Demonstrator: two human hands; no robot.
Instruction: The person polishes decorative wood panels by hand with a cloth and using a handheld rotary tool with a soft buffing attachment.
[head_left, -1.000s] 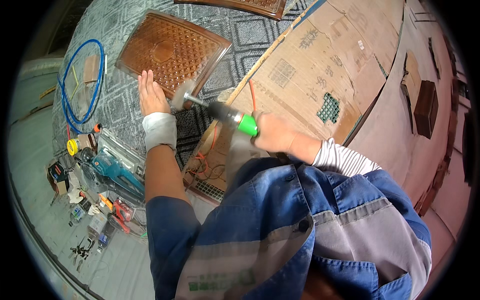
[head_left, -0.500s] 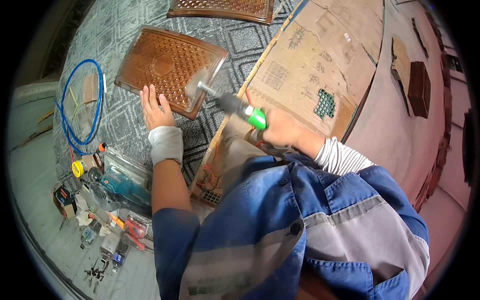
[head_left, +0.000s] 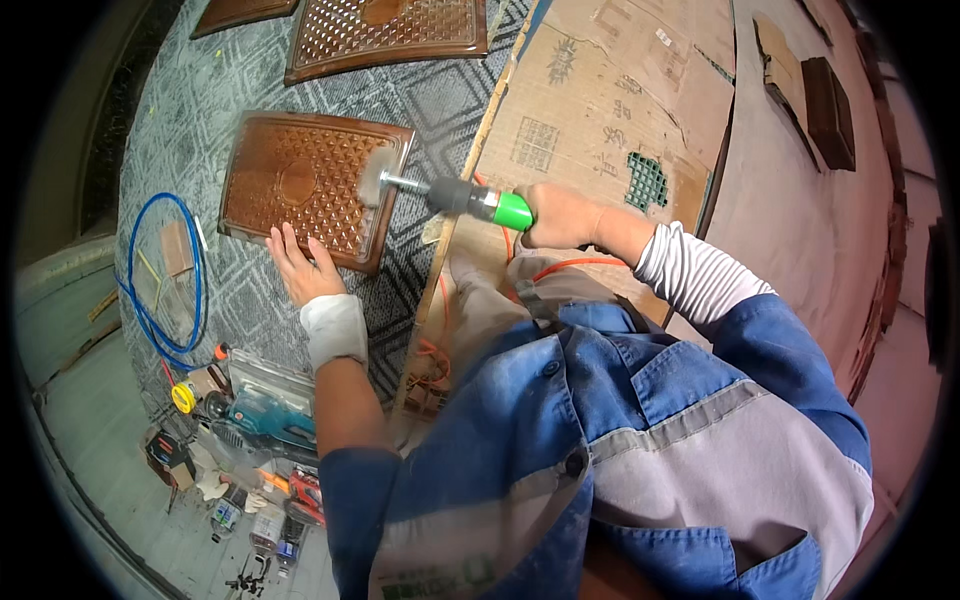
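A brown, glossy wooden panel (head_left: 295, 185) with a raised diamond pattern and a round centre lies on the patterned grey cloth. My left hand (head_left: 306, 268) rests at its near edge, fingers stretched out and holding nothing. In my right hand (head_left: 566, 217) is a power drill (head_left: 468, 199) with a green body and dark front, held level. On the drill's metal shaft, a pale round wheel (head_left: 374, 178) meets the panel's right side. The wheel is smeared by motion, and my fingers partly hide the drill's grip.
More brown panels (head_left: 390, 35) lie beyond. A blue hose (head_left: 135, 290) is coiled at left, near a teal power tool (head_left: 262, 412) and bottles (head_left: 226, 517). Flattened cardboard (head_left: 620, 100) covers the surface at right, and an orange cord (head_left: 575, 264) runs by my legs.
The view has shifted, and the panel now lies turned straighter. My left hand stays at its near edge. The drill's wheel is still against the panel's right side, with the drill more level.
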